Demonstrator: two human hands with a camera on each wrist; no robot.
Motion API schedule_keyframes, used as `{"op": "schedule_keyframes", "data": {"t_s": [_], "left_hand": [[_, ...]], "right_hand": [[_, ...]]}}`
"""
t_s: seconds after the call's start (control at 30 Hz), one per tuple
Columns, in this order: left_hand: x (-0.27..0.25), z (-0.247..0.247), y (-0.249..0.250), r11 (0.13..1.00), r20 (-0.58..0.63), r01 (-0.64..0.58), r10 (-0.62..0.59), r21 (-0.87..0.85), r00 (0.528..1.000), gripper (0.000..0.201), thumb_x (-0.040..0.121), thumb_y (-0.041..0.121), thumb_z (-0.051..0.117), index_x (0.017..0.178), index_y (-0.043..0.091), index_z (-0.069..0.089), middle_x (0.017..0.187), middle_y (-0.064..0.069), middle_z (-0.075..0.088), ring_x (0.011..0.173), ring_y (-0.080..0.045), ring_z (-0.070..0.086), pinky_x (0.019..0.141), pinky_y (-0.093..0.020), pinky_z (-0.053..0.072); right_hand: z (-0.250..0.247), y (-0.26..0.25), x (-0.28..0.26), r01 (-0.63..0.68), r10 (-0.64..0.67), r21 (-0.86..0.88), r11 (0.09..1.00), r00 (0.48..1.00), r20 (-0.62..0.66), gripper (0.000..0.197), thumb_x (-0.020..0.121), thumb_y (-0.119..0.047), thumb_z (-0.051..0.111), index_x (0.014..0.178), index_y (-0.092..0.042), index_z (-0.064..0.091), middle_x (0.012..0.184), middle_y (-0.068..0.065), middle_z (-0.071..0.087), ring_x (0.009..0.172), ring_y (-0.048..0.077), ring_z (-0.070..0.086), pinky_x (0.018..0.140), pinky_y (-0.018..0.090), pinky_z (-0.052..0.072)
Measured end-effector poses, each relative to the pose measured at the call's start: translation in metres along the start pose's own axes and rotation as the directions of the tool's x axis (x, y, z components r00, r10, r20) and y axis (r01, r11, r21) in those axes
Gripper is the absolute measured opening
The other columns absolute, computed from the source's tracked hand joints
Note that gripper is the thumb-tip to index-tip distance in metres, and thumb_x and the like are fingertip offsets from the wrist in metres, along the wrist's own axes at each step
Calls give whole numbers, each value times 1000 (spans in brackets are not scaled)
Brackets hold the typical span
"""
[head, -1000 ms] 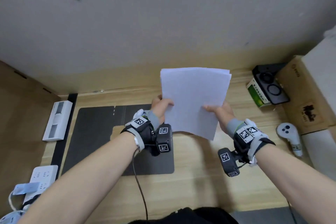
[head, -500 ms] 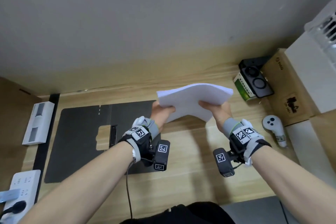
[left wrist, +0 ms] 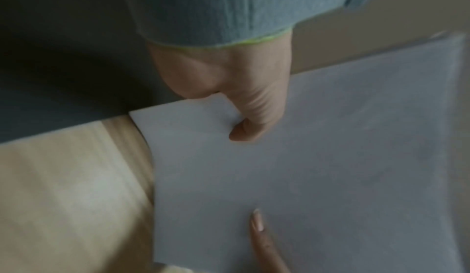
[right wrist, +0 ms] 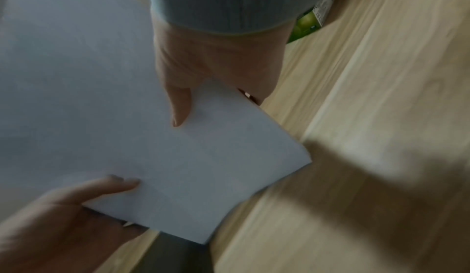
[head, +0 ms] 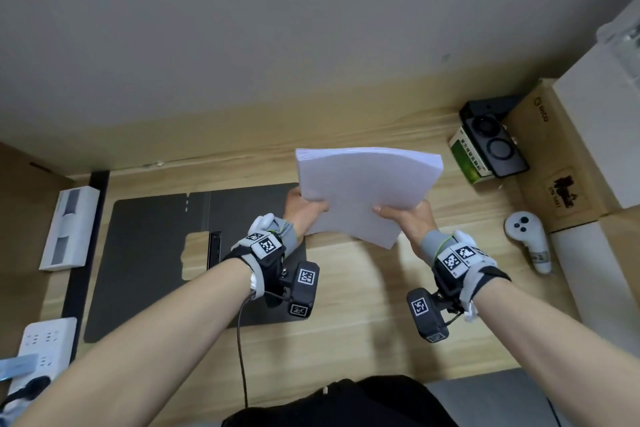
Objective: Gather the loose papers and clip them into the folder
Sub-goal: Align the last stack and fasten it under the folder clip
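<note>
Folder (head: 152,253) lies open, flat on desk (head: 346,322), left of papers; nothing is held in it yet, clip bar (head: 214,250) bare.

Papers (head: 363,191) held up above desk, right of folder, far edge curved.

Left hand (head: 300,211) pinches near left corner of papers, thumb on top. Right hand (head: 408,218) pinches near right corner.

Risk: sheets may slide apart or fan out if pinch is loosened; stack may be bent if tilted more.

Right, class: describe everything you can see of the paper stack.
The paper stack is plain white, blank, many sheets thick with roughly squared edges, bowed slightly upward. It is held tilted above the wooden desk, clear of the open dark folder. The left hand and right hand each pinch a near corner, thumbs on top.
</note>
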State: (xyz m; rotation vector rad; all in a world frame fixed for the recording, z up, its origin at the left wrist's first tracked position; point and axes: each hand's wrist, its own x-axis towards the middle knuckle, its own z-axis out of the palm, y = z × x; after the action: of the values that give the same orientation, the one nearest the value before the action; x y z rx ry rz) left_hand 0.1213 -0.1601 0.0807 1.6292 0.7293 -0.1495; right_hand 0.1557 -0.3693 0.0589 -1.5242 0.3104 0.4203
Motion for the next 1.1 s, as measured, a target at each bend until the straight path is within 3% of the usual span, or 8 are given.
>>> {"op": "schedule_keyframes", "data": {"t_s": [0.2, 0.33, 0.4, 0.5, 0.7, 0.77, 0.87, 1.1], "left_hand": [[-1, -2, -4, 999, -11, -35, 35, -14, 999, 24, 72, -11, 62, 90, 4, 65, 85, -7, 66, 75, -17, 62, 64, -20, 51], [-3, -3, -17, 999, 1, -30, 30, 14, 1000, 21, 73, -11, 64, 90, 1, 63, 85, -9, 62, 78, -17, 57, 56, -13, 45], [0, -6, -18, 1000, -4, -23, 23, -16, 1000, 23, 74, -9, 69, 92, 6, 64, 91, -8, 66, 81, -19, 62, 63, -13, 51], [0, -28, -18, 1000, 57, 15, -15, -8, 998, 39, 71, -2, 78, 108, 2, 65, 103, -9, 71, 92, -22, 69, 82, -33, 58], [-8, -88, -60, 982, 119, 143, -158, 127, 980, 39, 72, 8, 82, 108, 5, 67, 108, -12, 72, 98, -27, 71, 91, -44, 56], [-12, -105, -78, 964, 119, 211, -232, 161, 965, 41, 74, 10, 82, 109, 1, 65, 107, -17, 72, 99, -32, 70, 88, -48, 57], [-17, -132, -99, 943, 136, 289, -312, 168, 940, 38, 78, 11, 79, 111, -1, 63, 104, -17, 72, 95, -31, 71, 81, -44, 59], [-14, -201, -144, 904, 171, 350, -396, 247, 902, 27, 81, 36, 75, 87, 10, 68, 83, -6, 74, 62, -13, 67, 57, -24, 57]], "right_hand": [[1, -2, 1, 15, -15, 29, 999, 1000, 1, 34, 62, -1, 86, 91, -13, 72, 96, 6, 75, 85, 17, 70, 77, 31, 56], [3, 9, 0, -23, 23, 0, 1000, 1000, 11, 39, 55, -9, 88, 90, -12, 72, 96, 9, 75, 85, 21, 69, 79, 36, 55], [7, 7, 1, -10, 9, -30, 999, 1000, -10, 32, 61, -4, 89, 87, -13, 73, 92, 6, 75, 81, 19, 69, 77, 33, 55], [14, 0, -1, -9, 10, -47, 999, 1000, 8, 31, 66, 0, 86, 93, -7, 73, 92, 5, 75, 77, 19, 70, 70, 28, 56], [51, 22, -11, -193, 221, -240, 951, 971, 95, 38, 63, -2, 88, 97, 3, 72, 93, 18, 75, 68, 27, 69, 61, 31, 56], [67, 35, -16, -258, 291, -267, 929, 952, 92, 40, 62, -2, 89, 98, 4, 72, 93, 19, 75, 73, 31, 71, 66, 36, 58], [92, 53, -23, -310, 359, -321, 895, 927, 105, 44, 57, -5, 92, 96, 2, 71, 90, 15, 77, 83, 36, 74, 79, 49, 60], [148, 65, -29, -342, 408, -378, 860, 906, 111, 44, 58, -4, 91, 96, 4, 71, 88, 15, 77, 80, 36, 74, 80, 54, 59]]}}
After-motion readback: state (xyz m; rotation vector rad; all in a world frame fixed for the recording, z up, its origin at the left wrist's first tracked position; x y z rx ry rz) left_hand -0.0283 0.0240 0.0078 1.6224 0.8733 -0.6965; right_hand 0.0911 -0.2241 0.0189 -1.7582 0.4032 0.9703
